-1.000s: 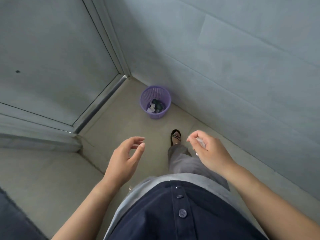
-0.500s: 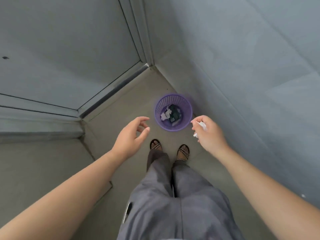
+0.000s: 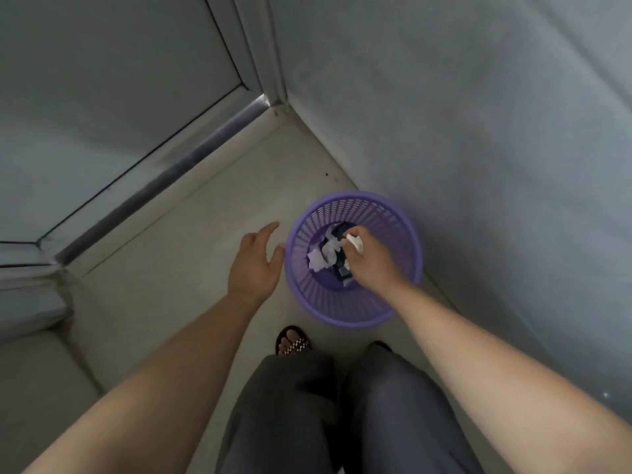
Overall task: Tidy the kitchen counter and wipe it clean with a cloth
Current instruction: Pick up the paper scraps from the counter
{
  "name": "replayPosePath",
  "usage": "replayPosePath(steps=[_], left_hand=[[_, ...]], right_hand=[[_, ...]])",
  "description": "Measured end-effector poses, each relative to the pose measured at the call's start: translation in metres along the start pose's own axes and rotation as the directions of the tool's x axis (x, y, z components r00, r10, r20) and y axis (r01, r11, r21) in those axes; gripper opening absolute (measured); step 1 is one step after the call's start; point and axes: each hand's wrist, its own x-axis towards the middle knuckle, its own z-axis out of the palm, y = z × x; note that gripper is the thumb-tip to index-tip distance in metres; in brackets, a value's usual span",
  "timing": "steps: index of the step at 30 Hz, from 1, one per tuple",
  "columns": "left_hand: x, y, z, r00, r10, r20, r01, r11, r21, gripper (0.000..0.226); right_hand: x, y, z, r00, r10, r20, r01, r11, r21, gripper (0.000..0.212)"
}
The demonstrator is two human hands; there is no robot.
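Head view: right hand fingers pinch white scrap above purple bin opening; left hand fingers loosely spread, empty.

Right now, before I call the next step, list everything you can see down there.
bin: one, purple, on the floor in the corner by the wall
waste: several pieces, white and dark, inside the bin
scrap: one, white, pinched in the right hand over the bin
floor: one, beige, under the bin
wall: one, grey, right of the bin
strip: one, metal grey, along the floor's left edge
sandal: one plainly showing, dark with pale beads, below the bin
trousers: one pair, grey, bottom centre
left hand: one, open, beside the bin's left rim
right hand: one, over the bin's mouth, pinching the scrap
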Motion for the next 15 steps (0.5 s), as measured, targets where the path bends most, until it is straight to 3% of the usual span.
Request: replayPosePath(steps=[6, 9, 12, 15], left_hand=[[0.034, -0.027, 0.055, 0.992, 0.126, 0.023, -0.122, 0.985, -0.124, 0.037], [0.033, -0.03, 0.06, 0.983, 0.176, -0.054, -0.182, 0.975, -0.124, 0.036], [0.033, -0.029, 0.058, 0.99, 0.14, -0.029, -0.143, 0.981, -0.128, 0.038], [0.032, -0.022, 0.045, 0.994, 0.054, 0.097, -0.05, 0.998, -0.047, 0.046]], right_hand=[[0.068, 0.038, 0.054, 1.0, -0.015, 0.014, 0.015, 1.0, -0.02, 0.024], [0.081, 0.048, 0.064, 0.995, 0.016, 0.102, 0.002, 0.985, -0.175, 0.039], [0.076, 0.052, 0.058, 0.986, 0.082, 0.146, -0.019, 0.922, -0.386, 0.05], [0.05, 0.042, 0.036, 0.983, 0.109, 0.145, -0.039, 0.909, -0.415, 0.045]])
